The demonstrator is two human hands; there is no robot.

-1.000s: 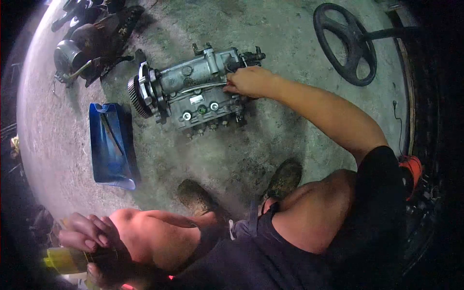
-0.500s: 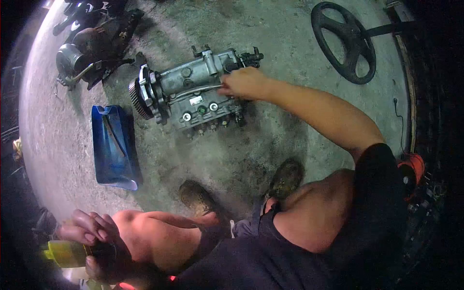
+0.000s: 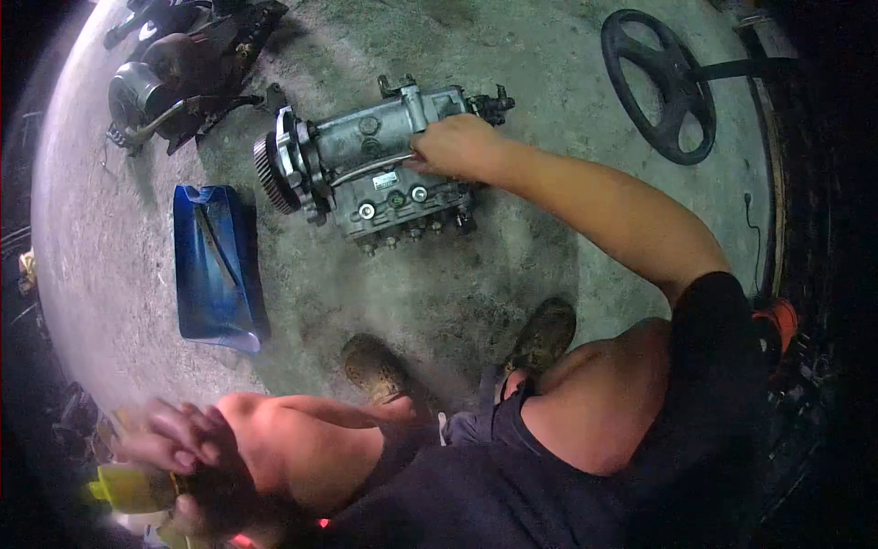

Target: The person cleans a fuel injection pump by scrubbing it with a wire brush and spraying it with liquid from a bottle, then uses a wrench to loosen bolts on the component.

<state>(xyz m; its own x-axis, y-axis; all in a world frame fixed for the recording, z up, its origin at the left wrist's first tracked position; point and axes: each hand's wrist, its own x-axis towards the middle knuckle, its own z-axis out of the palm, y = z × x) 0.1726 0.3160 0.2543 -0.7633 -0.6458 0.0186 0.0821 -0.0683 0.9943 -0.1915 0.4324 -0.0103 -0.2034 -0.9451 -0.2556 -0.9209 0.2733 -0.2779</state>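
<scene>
A grey metal injection pump (image 3: 366, 160) with a toothed gear at its left end lies on the concrete floor. My right hand (image 3: 455, 146) reaches out and grips the pump's right part, fingers around a thin metal pipe along its side. My left hand (image 3: 174, 448), blurred, is low at the left by my knee and closes on a dark object beside a yellow bottle (image 3: 128, 485). My two muddy shoes (image 3: 540, 334) stand below the pump.
A blue plastic tray (image 3: 215, 265) with a flat tool in it lies left of the pump. Dark engine parts (image 3: 174, 69) sit at the upper left. A black steering wheel (image 3: 660, 82) lies at the upper right. An orange object (image 3: 777, 320) shows at the right edge.
My right hand stays on the pump, which has shifted slightly up and right in view. My left hand has moved a little and is now blurred.
</scene>
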